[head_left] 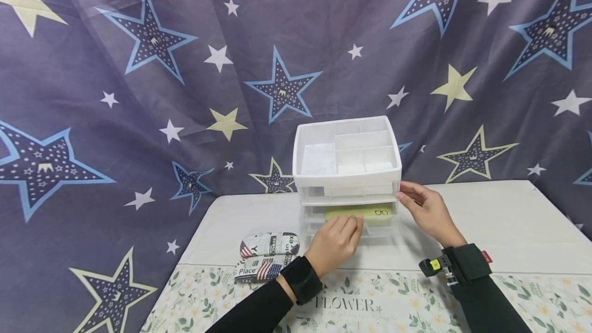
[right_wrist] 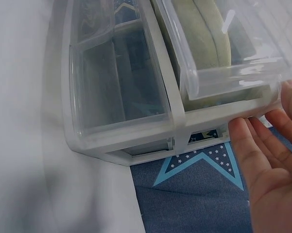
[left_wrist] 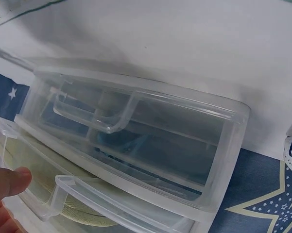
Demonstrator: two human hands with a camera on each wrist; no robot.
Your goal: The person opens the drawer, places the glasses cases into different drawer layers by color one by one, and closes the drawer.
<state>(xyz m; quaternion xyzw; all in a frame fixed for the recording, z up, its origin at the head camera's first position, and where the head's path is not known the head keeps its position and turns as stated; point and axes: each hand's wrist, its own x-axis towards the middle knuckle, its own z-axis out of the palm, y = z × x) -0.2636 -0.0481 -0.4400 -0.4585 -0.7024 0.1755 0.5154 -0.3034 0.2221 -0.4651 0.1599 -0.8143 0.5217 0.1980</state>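
Note:
A small drawer unit [head_left: 348,179] with a white top tray and clear drawers stands on the table. A light-green case [head_left: 361,213] with a glasses drawing lies inside the middle drawer [left_wrist: 128,206], which sits partly pulled out. My left hand [head_left: 336,243] is at the front of this drawer, fingers curled and thumb by its handle cut-out; the fingertips' contact is partly hidden. On the unit's right side, my right hand [head_left: 427,212] grips the frame, its fingers on the side edge and its thumb toward the front.
Left of the unit lies a case or pouch with newspaper and flag print [head_left: 268,256]. Divided compartments fill the top tray [head_left: 344,150]. A floral cloth [head_left: 398,297] covers the table's front part, and a star-patterned curtain [head_left: 296,30] hangs behind.

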